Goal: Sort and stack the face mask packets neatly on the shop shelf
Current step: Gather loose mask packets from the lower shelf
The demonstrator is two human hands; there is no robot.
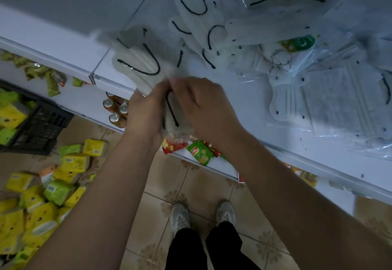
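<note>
Both my hands hold one clear packet of white face masks with black ear loops (172,112) over the front edge of the white shelf (244,108). My left hand (146,110) grips its left side and my right hand (201,104) grips its right side. Its upper part (137,61) is blurred and fans out to the upper left. More mask packets lie loose on the shelf: white ones with black loops (201,34) in the middle, a pile of clear packets (331,100) at the right.
A lower shelf holds drink cans (115,110) and snack packets (200,153). Yellow and green packs (42,197) litter the tiled floor at the left beside a black crate (40,129). My feet (201,214) stand on the tiles below.
</note>
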